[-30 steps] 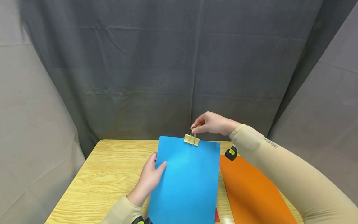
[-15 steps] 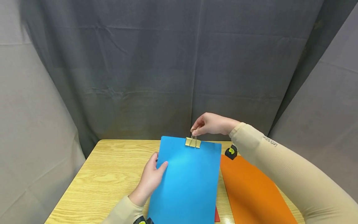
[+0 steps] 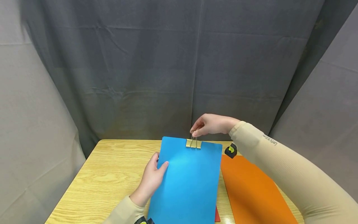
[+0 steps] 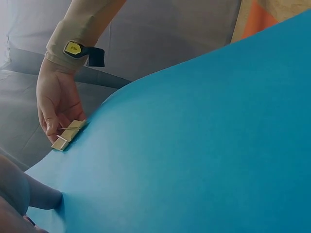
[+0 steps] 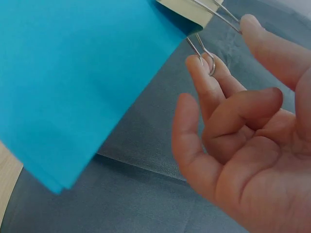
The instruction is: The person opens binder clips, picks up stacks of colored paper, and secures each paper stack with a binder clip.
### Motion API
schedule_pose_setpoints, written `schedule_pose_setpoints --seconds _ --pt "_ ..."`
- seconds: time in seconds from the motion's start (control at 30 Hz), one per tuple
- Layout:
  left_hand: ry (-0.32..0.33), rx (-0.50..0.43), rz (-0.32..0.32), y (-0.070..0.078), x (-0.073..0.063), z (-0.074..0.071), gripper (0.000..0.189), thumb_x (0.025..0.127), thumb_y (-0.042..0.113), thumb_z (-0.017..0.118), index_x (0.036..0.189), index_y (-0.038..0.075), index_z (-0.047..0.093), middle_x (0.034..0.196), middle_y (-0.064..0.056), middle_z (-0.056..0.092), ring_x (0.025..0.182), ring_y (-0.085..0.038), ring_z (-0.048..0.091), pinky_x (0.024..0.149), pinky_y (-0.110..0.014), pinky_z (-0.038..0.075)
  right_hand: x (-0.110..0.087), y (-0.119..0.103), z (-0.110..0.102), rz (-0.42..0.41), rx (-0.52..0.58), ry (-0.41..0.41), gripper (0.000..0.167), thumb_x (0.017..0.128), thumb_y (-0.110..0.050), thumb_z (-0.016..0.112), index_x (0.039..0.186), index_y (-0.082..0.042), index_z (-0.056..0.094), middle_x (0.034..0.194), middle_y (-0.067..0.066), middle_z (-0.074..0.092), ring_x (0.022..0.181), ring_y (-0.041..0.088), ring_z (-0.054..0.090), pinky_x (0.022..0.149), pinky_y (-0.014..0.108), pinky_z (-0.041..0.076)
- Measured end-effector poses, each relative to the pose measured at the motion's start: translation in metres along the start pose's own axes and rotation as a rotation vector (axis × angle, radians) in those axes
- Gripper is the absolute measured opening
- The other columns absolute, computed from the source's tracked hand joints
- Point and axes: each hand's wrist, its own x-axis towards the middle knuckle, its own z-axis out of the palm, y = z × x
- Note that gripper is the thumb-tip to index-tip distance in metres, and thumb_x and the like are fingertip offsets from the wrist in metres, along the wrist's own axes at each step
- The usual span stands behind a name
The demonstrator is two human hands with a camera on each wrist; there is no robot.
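Observation:
Blue paper sheets (image 3: 187, 183) are held up at a tilt over the table, their edges slightly offset at a corner in the right wrist view. My left hand (image 3: 151, 179) grips their left edge, thumb on the front face and fingers behind. A gold binder clip (image 3: 193, 143) sits on the top edge, a little right of its middle. My right hand (image 3: 211, 124) pinches the clip's wire handles (image 5: 206, 56) between thumb and fingers. In the left wrist view the gold clip (image 4: 68, 136) straddles the paper's edge.
An orange sheet (image 3: 254, 189) lies on the wooden table (image 3: 106, 177) at the right. A small red corner (image 3: 217, 215) shows from under the blue paper. A dark grey curtain (image 3: 139, 77) hangs behind the table.
The clip and my right hand have come down slightly, so the clip sits lower over the top edge. The blue paper and my left hand have shifted a little right.

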Motion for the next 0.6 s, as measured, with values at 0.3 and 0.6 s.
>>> schedule_pose_setpoints --seconds 0.3,0.6 --pt "-0.019 -0.009 0.002 0.0001 -0.002 0.001 0.03 0.106 0.01 0.055 0.134 -0.001 0.051 0.125 -0.022 0.064 0.094 -0.025 0.065 0.078 -0.035 0.055 -0.0014 -0.0001 0.0001 0.013 -0.008 -0.036 0.039 0.099 -0.033 0.07 0.133 -0.012 0.07 0.126 0.001 0.072 0.112 0.018 0.067 0.107 0.043 0.052" --pt "-0.024 0.0 -0.002 0.0002 -0.002 0.0022 0.03 0.106 0.01 0.055 0.134 0.0 0.051 0.127 -0.021 0.063 0.097 -0.025 0.064 0.081 -0.035 0.054 -0.0025 0.0032 -0.002 0.031 -0.006 -0.058 0.043 0.099 -0.038 0.069 0.135 -0.015 0.069 0.138 0.002 0.067 0.123 0.021 0.063 0.11 0.046 0.049"
